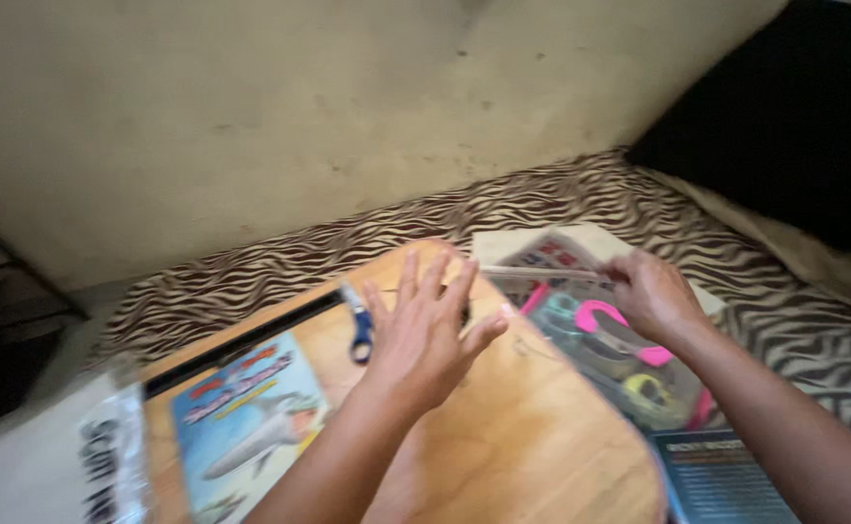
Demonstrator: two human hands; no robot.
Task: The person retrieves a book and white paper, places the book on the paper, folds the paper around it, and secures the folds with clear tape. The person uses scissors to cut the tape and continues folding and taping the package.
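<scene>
Over my board (532,437), my left hand (425,335) hovers spread and empty while my right (651,291) pinches the clear scissors pack (600,340); next I'd steady it

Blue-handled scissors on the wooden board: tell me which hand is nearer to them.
Left. The left hand, fingers spread, hovers just beside the blue-handled scissors over the wooden board. The right hand is farther off, holding a clear plastic package past the board's edge.

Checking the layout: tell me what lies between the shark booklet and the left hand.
In the head view, blue-handled scissors lie on the wooden board between the shark booklet and the left hand.
</scene>
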